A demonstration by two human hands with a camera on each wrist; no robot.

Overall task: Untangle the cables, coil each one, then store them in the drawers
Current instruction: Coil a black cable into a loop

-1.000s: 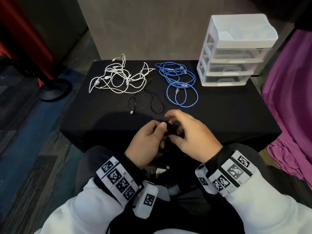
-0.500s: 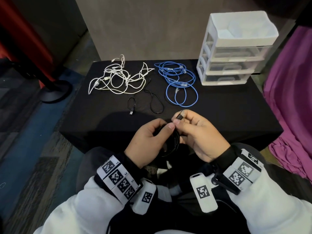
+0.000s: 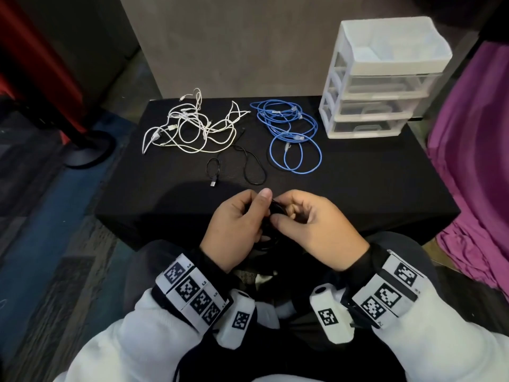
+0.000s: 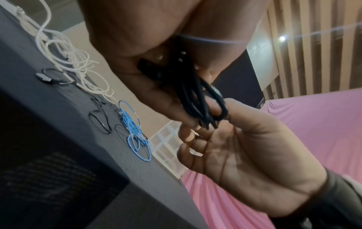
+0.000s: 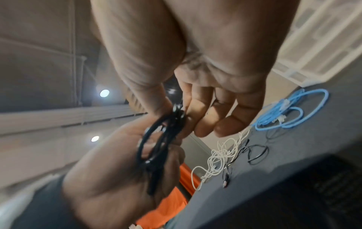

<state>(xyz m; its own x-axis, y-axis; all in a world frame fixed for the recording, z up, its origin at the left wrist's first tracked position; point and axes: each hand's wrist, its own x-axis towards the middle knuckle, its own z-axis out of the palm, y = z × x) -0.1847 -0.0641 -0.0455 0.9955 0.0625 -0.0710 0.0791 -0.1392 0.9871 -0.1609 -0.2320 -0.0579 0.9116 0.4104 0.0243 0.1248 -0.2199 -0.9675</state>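
Black cable coil at lower centre, pinched between left hand and right hand; white tangle, blue cables, second black cable left uncoiled; drawers unfilled

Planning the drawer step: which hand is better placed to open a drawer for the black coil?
Right, probably. The drawer unit stands at the table's far right, on the right hand's side, and that hand only pinches the black coil, while the left hand grips its bundle.
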